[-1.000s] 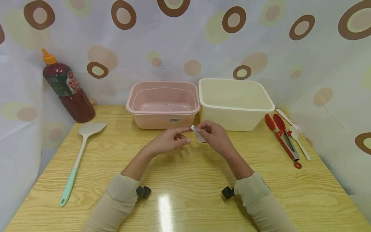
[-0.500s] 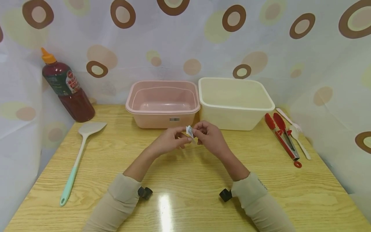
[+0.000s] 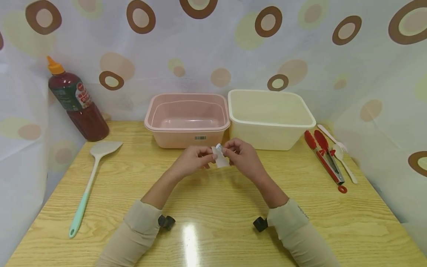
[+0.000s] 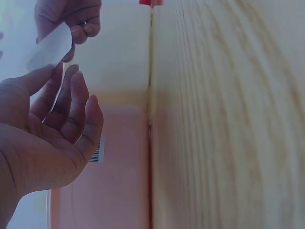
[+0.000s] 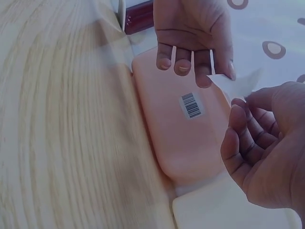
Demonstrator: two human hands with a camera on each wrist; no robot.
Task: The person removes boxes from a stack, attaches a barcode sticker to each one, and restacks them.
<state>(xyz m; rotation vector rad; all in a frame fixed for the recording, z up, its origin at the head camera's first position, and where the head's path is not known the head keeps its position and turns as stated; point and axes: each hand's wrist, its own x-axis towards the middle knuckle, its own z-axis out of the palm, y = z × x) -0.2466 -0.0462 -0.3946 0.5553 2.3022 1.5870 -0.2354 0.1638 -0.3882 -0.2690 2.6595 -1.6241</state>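
Between both hands, in front of the tubs, is a small white paper slip (image 3: 221, 159), thin and slightly bent, with a bluish-grey strip at its upper edge. My left hand (image 3: 194, 161) pinches its left edge between thumb and index finger. My right hand (image 3: 245, 157) pinches its upper right part with thumb and fingertips. In the left wrist view the slip (image 4: 51, 46) spans the gap between the two hands. The right wrist view shows one corner of the slip (image 5: 233, 87) pointing towards the left fingers. Any print on it is too small to read.
Behind the hands stand a pink tub (image 3: 186, 138) with a barcode sticker and a cream tub (image 3: 267, 137). A sauce bottle (image 3: 80, 102) and spatula (image 3: 88, 181) are at left. Red-handled tongs (image 3: 325, 159), a fork (image 3: 333, 139) and a spoon (image 3: 345, 165) lie at right.
The left fingers, near the slip's top a second ago, now pinch its left edge. The right hand has shifted slightly left, and the slip's white face has turned into view.
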